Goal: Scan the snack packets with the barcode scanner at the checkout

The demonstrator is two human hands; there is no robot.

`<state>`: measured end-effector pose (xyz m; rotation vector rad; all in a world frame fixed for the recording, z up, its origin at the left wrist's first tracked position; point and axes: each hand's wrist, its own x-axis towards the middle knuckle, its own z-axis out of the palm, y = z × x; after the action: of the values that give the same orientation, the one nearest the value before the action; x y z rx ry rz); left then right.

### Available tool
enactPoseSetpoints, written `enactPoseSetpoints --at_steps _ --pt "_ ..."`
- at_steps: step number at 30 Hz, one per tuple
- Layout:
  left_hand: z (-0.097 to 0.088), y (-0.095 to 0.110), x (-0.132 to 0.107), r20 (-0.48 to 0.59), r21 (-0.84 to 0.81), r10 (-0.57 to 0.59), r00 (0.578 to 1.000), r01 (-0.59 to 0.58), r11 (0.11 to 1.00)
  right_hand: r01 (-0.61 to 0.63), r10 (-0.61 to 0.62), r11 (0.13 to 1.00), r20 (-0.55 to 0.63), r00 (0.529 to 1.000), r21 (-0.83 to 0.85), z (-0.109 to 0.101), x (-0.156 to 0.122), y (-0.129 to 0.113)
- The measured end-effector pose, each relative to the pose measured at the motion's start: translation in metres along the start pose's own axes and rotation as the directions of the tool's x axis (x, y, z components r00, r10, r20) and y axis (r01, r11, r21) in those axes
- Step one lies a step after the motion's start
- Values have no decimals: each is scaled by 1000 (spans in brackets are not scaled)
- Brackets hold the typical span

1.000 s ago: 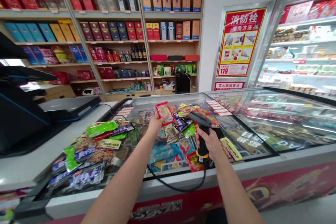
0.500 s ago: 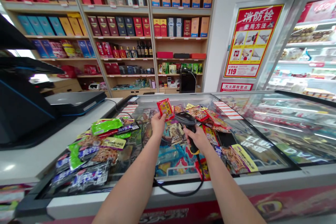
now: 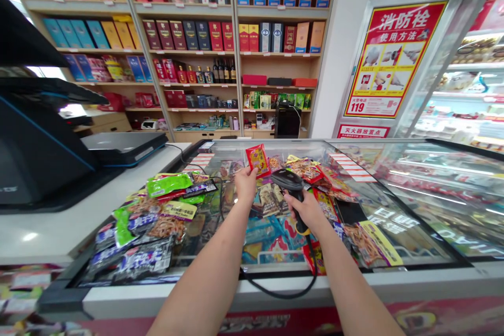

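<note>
Left hand (image 3: 246,185) in a closed pinch grip on a red snack packet (image 3: 258,160), right hand (image 3: 305,211) in a closed grip around a black corded barcode scanner (image 3: 289,181), both above snack packets (image 3: 142,236) strewn across a glass-topped chest freezer (image 3: 413,194).

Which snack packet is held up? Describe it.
Over the glass-topped chest freezer, find the person's left hand. Pinched in its fingers is a small red-and-yellow snack packet, the only one lifted off the heap, just left of the black barcode scanner.
</note>
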<state>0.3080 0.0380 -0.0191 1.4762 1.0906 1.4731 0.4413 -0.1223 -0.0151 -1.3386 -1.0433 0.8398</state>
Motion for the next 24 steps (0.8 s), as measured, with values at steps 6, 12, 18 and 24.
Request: enactPoseSetpoints --at_steps 6,12,18,24 --pt "-2 5 -2 8 57 12 1000 -12 998 0 -1 1000 26 1000 14 1 0 -1" --pt "-2 4 0 7 24 -2 1000 1 1000 -10 9 999 24 1000 33 1 1 0" --pt "0 5 -1 -3 1 -3 1000 3 1000 0 0 1000 20 1000 -2 0 0 -3" --pt "0 10 -4 10 1 -24 1000 24 1000 -31 31 1000 9 999 -6 0 -4 -9"
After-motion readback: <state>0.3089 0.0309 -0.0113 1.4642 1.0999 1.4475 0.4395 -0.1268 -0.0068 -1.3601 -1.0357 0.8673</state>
